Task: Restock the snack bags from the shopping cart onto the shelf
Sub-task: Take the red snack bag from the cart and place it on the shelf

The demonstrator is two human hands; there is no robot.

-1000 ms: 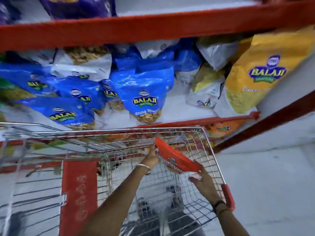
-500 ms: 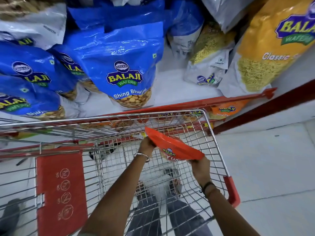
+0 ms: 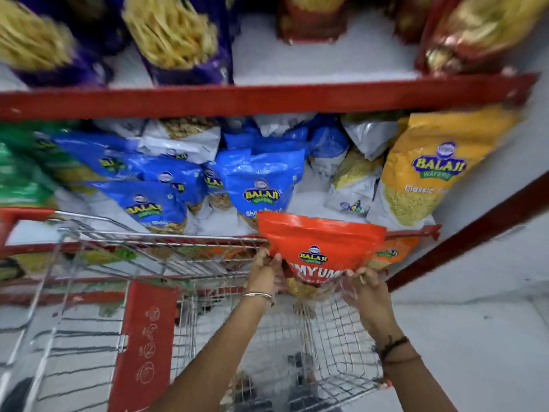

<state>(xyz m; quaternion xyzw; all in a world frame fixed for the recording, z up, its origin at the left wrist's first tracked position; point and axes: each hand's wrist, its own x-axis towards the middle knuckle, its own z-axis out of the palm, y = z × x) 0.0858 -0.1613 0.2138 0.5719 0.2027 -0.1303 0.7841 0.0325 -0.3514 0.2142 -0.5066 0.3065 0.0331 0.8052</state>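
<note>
I hold an orange-red Balaji snack bag [image 3: 319,242] upright above the far rim of the wire shopping cart [image 3: 166,237]. My left hand [image 3: 264,270] grips its lower left corner and my right hand [image 3: 364,282] grips its lower right corner. The bag's top reaches the front lip of the middle shelf [image 3: 413,233], in front of a white gap between the blue Balaji bags [image 3: 261,185] and a pale bag [image 3: 353,185]. The cart basket below my hands looks nearly bare.
A tall yellow Balaji bag [image 3: 430,173] leans at the shelf's right end. The upper shelf [image 3: 267,96] has a red edge, with purple bags [image 3: 181,40] and red bags [image 3: 475,34] on it. Orange bags [image 3: 392,252] sit on the lower shelf. A red child-seat flap [image 3: 145,343] is in the cart.
Both hands have lifted the orange-red bag out of the cart and turned it upright, up toward the middle shelf. My view has tilted up, showing the upper shelf.
</note>
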